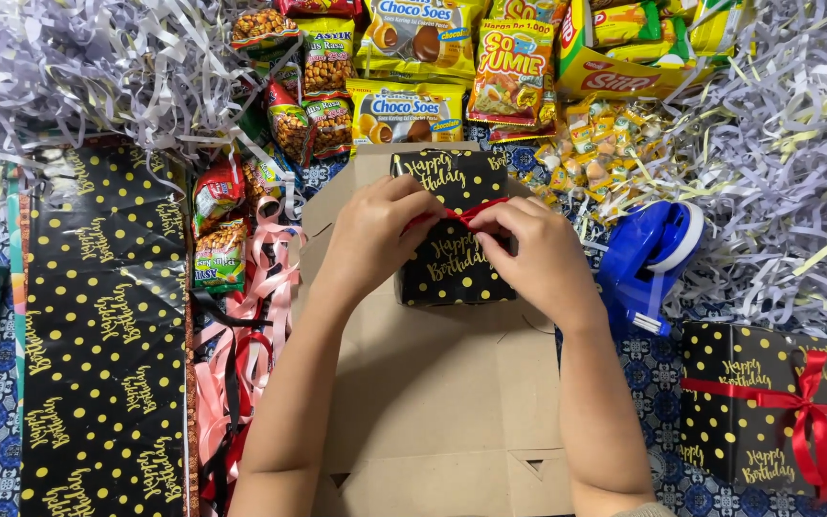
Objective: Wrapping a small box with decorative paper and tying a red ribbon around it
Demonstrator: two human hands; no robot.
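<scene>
Red ribbon (466, 213) is pinched between both hands atop a small black gift box (449, 230) dotted with gold and lettered in gold script, which sits on a flattened sheet of brown cardboard (433, 402) at the centre of the surface. Each grip is pressed together on the ribbon: the left hand (372, 235) nips it from one side, the right hand (533, 254) from the other, fingertips nearly meeting over the middle of the lid. Just right of the box lies a blue tape dispenser (648, 257), and nearer the lower right corner stands a second wrapped box (753, 412) in matching paper, already tied with a red bow. To the left stretches a roll of the same black, gold-spotted wrapping paper (98, 335), with loose pink and red ribbons (241, 354) heaped beside it. Packets of snacks (413, 57) and small sweets (600, 144) crowd the far edge, ringed by drifts of pale shredded paper (787, 163).
</scene>
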